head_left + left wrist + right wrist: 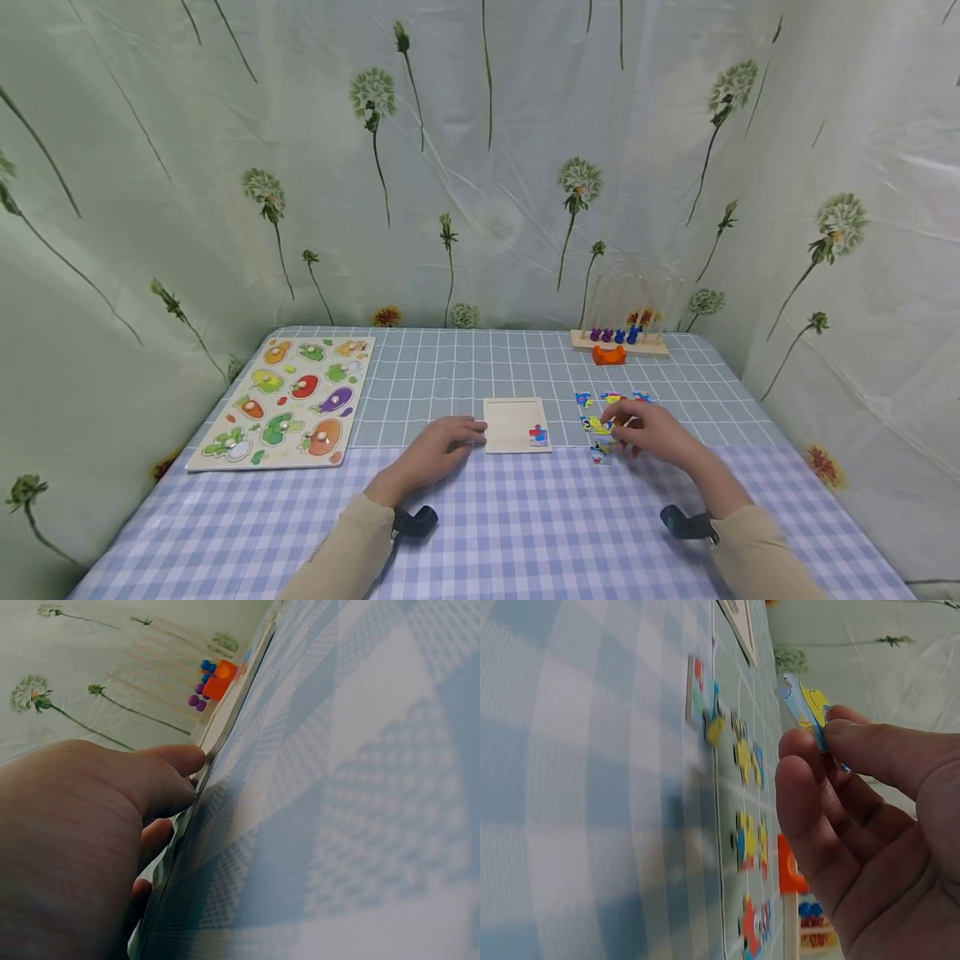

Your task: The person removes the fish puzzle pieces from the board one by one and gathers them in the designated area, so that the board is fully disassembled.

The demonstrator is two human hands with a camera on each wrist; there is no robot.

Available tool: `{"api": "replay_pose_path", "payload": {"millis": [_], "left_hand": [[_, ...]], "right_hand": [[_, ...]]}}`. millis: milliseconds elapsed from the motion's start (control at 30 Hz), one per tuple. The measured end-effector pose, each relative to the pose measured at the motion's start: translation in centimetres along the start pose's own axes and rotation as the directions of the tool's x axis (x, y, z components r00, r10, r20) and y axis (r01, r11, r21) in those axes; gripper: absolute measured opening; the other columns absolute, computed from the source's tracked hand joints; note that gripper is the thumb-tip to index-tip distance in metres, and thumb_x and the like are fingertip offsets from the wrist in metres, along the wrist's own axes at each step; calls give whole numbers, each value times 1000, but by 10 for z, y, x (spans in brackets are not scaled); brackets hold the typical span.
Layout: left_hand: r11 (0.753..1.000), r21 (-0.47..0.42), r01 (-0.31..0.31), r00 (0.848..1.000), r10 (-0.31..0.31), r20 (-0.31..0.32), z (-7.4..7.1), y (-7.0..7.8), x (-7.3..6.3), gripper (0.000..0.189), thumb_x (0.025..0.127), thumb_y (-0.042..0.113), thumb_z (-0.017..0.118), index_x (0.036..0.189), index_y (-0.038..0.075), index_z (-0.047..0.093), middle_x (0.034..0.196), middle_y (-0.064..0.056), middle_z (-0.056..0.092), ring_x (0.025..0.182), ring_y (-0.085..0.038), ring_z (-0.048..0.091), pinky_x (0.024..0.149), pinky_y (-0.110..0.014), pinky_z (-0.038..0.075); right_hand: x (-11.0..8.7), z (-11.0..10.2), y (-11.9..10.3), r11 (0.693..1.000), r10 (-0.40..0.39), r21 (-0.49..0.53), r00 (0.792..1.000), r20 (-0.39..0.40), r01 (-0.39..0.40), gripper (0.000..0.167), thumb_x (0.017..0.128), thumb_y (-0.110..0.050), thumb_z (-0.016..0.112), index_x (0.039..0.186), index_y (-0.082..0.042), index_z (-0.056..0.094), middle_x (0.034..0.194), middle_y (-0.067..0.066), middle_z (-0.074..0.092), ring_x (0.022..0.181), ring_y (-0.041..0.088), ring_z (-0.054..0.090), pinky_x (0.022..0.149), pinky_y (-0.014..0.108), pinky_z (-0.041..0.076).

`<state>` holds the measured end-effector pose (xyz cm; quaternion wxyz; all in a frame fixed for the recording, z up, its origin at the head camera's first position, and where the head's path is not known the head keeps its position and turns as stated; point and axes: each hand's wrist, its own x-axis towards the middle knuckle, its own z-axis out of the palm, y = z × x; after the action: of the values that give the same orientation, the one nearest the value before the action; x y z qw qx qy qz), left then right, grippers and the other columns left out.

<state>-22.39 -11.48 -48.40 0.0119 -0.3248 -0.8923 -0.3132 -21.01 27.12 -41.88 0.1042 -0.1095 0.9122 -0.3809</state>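
Observation:
My right hand [654,431] pinches a yellow and light blue jigsaw piece [808,709] between thumb and fingers, lifted above the table in the right wrist view. Beneath and around that hand lie several loose jigsaw pieces [746,838] in bright colours. A shallow square wooden puzzle tray [506,425] lies to the left of them, with one red and blue piece [537,437] in its near right corner. My left hand [441,447] rests at the tray's left edge, fingers relaxed and fingertips right at the rim.
On the left lies a large vegetable peg board [294,400]. A wooden rack with upright rods [626,346] and blue and purple beads stands at the back right, an orange block [609,356] in front of it. Grey grid and checked cloths [517,525] cover the table.

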Motion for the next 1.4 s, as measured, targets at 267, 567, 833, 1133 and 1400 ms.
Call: {"api": "replay_pose_path", "payload": {"millis": [267,567,833,1133,1400], "left_hand": [[1000,-2,15,1000,-15,6,1,-2,-1,28,96,10,60,118,19,73,141,4,62,137,-22,52,115,-47,40],[1000,0,9,1000,-9,12,-1,-1,-1,28,95,9,60,118,18,73,141,4,62,137,-23,53,115,-47,41],[1000,-1,9,1000,-9,10,0,-1,0,28,96,10,60,119,19,73,141,4,62,137,-22,53,115,-47,41],[1000,-12,14,1000,-14,6,-1,1,0,28,96,10,60,118,19,73,141,4,62,137,-22,52,115,-47,41],[1000,-2,-13,1000,13,-10,0,1,-1,29,95,6,59,118,16,74,140,2,63,136,-25,54,114,-49,41]], "right_hand": [[-12,-11,17,996,91,-19,996,-13,-91,20,92,-7,66,112,-6,67,91,8,63,72,19,60,60,31,59],[-19,-11,28,988,151,-25,988,28,-151,17,92,-8,66,109,-6,67,86,8,61,70,19,61,61,31,58],[-19,-6,36,987,150,-52,988,19,-149,15,92,-8,65,107,-8,67,84,6,61,67,18,58,57,30,55],[-20,-5,33,975,139,-169,989,-39,-144,13,90,-13,69,103,-13,70,90,4,65,75,17,56,61,28,51],[-21,-4,33,972,102,-208,993,-54,-111,16,88,-11,70,104,-13,71,90,4,63,78,17,54,62,27,48]]}}
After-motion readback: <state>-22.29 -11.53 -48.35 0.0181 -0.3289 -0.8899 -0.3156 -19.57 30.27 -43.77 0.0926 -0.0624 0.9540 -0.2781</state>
